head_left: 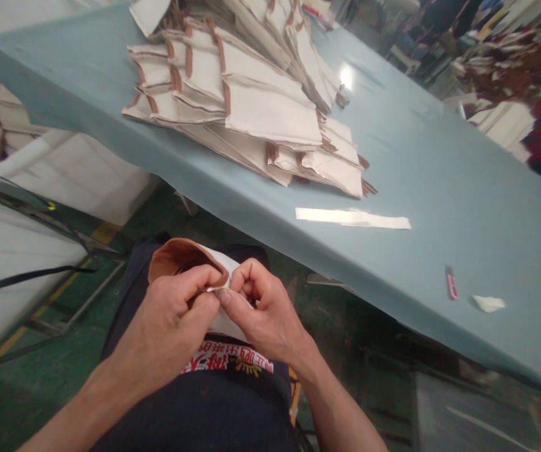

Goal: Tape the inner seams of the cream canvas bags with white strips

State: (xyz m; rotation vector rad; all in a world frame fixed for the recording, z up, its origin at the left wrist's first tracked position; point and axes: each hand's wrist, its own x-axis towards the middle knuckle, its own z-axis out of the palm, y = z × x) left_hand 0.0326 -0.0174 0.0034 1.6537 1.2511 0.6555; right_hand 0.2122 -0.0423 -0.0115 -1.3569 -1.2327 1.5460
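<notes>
Cloth piece [171, 252], cream with a brown edge, is held off the near side of the desk [440, 188]. Both hands pinch it: the left hand [176, 314] has the edge between thumb and curled fingers, and the right hand [263, 307] squeezes the cream part close beside that grip. Toward the desk's left end lies a pile of brown-trimmed cream cloth [270, 113]. Near the desk's front edge is a pale strip [353, 218]; toward its right end lie a small pink tool [452, 284] and a cream scrap [488, 304].
</notes>
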